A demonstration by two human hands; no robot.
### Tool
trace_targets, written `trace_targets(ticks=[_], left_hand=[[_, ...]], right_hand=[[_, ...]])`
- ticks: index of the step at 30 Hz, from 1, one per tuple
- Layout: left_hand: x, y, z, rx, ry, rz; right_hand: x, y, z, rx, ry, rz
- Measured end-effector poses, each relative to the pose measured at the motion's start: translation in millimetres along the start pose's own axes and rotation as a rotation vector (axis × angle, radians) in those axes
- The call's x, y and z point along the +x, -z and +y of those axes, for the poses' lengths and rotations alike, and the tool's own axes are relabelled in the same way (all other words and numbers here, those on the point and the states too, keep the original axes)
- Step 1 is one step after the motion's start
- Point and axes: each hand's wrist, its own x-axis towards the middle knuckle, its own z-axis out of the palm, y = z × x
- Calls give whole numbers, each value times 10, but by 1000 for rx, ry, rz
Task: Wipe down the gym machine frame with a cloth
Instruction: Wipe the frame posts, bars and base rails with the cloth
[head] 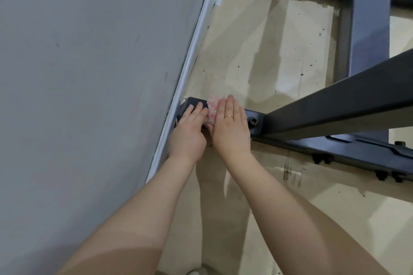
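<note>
Both hands are down on the dark frame bar [257, 118] by the wall [89, 73]: the right hand [231, 127] lies flat, fingers [230, 105] straight and together, pressing the pink-and-white cloth [211, 108] onto the bar. The cloth peeks out just left of those fingers. Touching it from the other side, the left hand [190, 131] rests on the bar's end, fingers extended, gripping nothing.

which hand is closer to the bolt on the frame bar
Right. The right hand lies flat on the pink cloth, directly beside the bolt on the frame bar. The left hand rests farther off, at the bar's wall end.
</note>
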Motion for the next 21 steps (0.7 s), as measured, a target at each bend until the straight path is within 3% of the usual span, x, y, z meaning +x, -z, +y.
trace_targets(ticks=[2,4,6,10,16,21], left_hand=[[-12,-2,-6,-9,0,-3],[-12,-3,-11,-18,-5,-7],[-15,-5,-22,-19,-7,-17],[-12,1,-16,-101,17,-42],[1,64,33,-168,46,-56],[-4,50,43,-227,43,-44]], right_hand=[[-260,-76,19,-43,4,115],[-441,-122,27,-58,47,68],[-336,-110,45,-124,74,128],[-101,-93,43,-124,28,95],[-483,-274,283,-141,220,272],[-118,-209,-134,-32,71,212]])
